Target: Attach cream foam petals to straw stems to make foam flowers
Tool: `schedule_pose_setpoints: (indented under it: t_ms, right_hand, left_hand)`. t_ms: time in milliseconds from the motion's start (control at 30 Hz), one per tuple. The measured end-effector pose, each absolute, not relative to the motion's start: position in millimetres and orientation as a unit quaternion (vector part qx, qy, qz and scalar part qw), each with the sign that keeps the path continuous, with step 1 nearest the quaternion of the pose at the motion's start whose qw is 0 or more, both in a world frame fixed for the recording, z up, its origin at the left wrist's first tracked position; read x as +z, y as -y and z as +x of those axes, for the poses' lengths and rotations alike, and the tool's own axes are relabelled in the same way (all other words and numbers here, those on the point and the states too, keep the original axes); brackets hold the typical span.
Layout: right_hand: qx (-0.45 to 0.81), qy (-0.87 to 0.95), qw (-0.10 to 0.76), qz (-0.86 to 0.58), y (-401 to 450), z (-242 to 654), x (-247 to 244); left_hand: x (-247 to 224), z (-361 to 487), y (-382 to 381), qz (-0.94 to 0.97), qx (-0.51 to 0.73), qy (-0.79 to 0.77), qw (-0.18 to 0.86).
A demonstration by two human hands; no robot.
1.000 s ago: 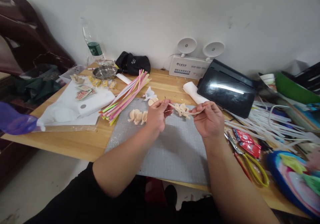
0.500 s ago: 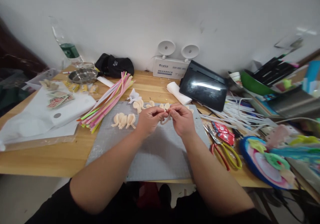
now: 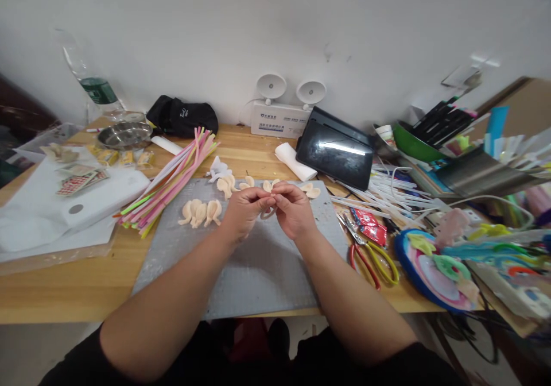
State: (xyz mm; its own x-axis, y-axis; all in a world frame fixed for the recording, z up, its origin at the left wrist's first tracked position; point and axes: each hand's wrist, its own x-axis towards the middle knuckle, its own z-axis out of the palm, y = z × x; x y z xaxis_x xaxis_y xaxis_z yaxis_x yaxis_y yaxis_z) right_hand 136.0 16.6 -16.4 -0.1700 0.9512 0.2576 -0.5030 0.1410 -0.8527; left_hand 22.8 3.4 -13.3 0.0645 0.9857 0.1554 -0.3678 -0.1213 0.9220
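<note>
Over the grey mat [image 3: 262, 271], my left hand [image 3: 247, 211] and my right hand [image 3: 293, 208] meet with fingers pinched together. Between them they hold a small beige curled piece [image 3: 267, 212], mostly hidden by the fingertips. Several cream petal-like pieces [image 3: 198, 212] lie on the mat left of my left hand. More cream pieces [image 3: 226, 186] rest along the mat's back edge, and another cream piece [image 3: 310, 190] lies behind my right hand.
Left are a bundle of coloured fuzzy stems [image 3: 172, 179], a metal dish [image 3: 124, 135] and a plastic bottle [image 3: 98, 90]. Right are a black tablet-like device [image 3: 336, 151], white stems [image 3: 387, 186], pliers with red and yellow handles [image 3: 364, 248] and a blue-rimmed disc [image 3: 404, 268].
The camera view has turned slightly right, so the scene sits further left. My fingertips have drawn closer together around the beige piece.
</note>
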Motion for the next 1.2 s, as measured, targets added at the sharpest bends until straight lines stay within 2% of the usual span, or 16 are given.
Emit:
schedule_pose_setpoints:
  t_ms: [367, 600, 833, 1200]
  right_hand:
    - [0.669, 0.495, 0.514, -0.207, -22.1, 145.1, -17.4]
    - [0.642, 0.503, 0.529, -0.234, -27.9, 153.8, -17.6]
    - [0.658, 0.504, 0.494, -0.263, -24.9, 157.5, -16.5]
    - [0.661, 0.546, 0.453, -0.244, -19.4, 162.4, -12.2]
  left_hand:
    - [-9.4, 20.4, -2.7, 0.466, 0.525, -0.363, 0.613]
    - [-8.8, 32.3, 5.4, 0.454, 0.543, -0.366, 0.604]
    - [-7.9, 38.5, 13.1, 0.393, 0.527, -0.338, 0.673]
    - [-10.1, 35.6, 14.4, 0.483, 0.496, -0.306, 0.653]
